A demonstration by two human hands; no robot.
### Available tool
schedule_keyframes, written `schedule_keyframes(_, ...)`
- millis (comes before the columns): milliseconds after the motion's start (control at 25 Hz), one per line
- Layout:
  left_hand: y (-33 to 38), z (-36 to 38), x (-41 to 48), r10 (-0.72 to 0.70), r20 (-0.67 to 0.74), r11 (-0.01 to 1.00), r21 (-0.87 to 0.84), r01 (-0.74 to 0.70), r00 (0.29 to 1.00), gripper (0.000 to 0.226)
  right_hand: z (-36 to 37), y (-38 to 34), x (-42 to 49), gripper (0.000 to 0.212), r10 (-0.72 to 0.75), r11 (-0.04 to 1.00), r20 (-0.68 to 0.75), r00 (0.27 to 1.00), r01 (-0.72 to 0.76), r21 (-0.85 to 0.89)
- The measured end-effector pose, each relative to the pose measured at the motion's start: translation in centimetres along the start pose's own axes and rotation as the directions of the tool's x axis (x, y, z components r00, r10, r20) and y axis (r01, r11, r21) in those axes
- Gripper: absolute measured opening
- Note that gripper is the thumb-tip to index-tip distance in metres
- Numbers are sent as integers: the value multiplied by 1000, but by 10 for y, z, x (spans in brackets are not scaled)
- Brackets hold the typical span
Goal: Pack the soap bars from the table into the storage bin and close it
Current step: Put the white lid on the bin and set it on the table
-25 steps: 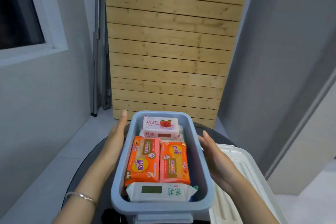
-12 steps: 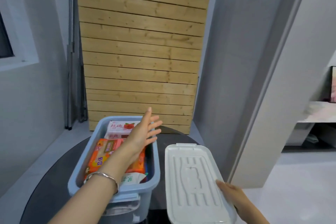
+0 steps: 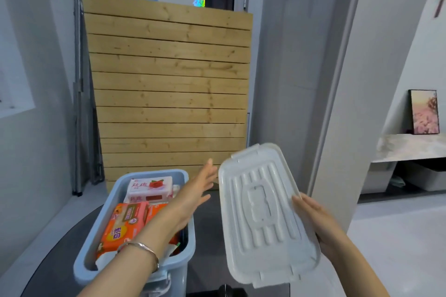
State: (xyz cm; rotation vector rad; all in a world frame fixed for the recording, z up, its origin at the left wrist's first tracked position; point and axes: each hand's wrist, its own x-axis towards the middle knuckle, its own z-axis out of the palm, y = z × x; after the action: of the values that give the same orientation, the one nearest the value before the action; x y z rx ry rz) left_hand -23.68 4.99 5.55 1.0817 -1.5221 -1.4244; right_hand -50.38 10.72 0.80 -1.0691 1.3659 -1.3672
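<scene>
A blue-grey storage bin (image 3: 109, 202) stands open on the dark round table (image 3: 48, 270). Inside lie several wrapped soap bars: a white one with a red rose (image 3: 150, 187) at the far end and orange ones (image 3: 125, 226) nearer me. My right hand (image 3: 313, 219) grips the right edge of the white ribbed lid (image 3: 260, 212), which hangs tilted in the air to the right of the bin. My left hand (image 3: 195, 195) reaches across above the bin with straight, spread fingers, its fingertips close to the lid's left edge and holding nothing.
A wooden slatted panel (image 3: 169, 89) leans against the wall behind the table. A grey pillar (image 3: 301, 79) stands to the right. Beyond it, a marble-topped shelf (image 3: 410, 147) carries a framed picture (image 3: 424, 116). Folded metal legs (image 3: 79, 103) lean at the left wall.
My right hand has lifted the lid off the table and tilted it upward. My left hand left the bin's side and stretched toward the lid. The camera has turned to the right.
</scene>
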Motion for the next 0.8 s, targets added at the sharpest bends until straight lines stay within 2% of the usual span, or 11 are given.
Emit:
schedule_keyframes(80,16,13,-3,47,146,999,3,-48,988,86,21,-41,-11,24,-141,990,27,990,141,5)
schedule_keyframes(160,42,25,-5,122,233,991,-80,-106,965,89,47,-79,-21,26,-287,958,91,954,288,4)
schedule_keyframes(280,82,21,-12,189,184,912,-397,-103,965,87,92,-108,-32,37,-440,882,230,868,467,-72)
schedule_keyframes(360,97,7,-19,193,91,877,-462,-130,977,73,119,-112,-34,43,-480,828,326,815,543,-138)
schedule_keyframes(440,94,-9,-25,205,-50,889,-409,-207,978,47,138,-118,-36,44,-454,835,391,801,536,-128)
schedule_keyframes(520,87,-28,-31,215,-186,888,-371,-271,959,31,145,-125,-30,41,-411,887,393,822,460,-34)
schedule_keyframes(600,82,-50,-38,210,-274,881,-363,-303,939,24,147,-124,-21,35,-440,887,292,849,461,-2)
schedule_keyframes(680,76,-80,-45,199,-335,870,-373,-324,921,20,150,-115,-12,34,-473,867,123,873,485,-115)
schedule_keyframes(720,72,-94,-49,182,-344,870,-380,-314,921,22,153,-107,-9,39,-448,879,83,890,455,-140)
schedule_keyframes(800,57,-119,-55,118,-355,881,-393,-263,927,27,164,-86,-5,45,-289,955,154,945,296,-29)
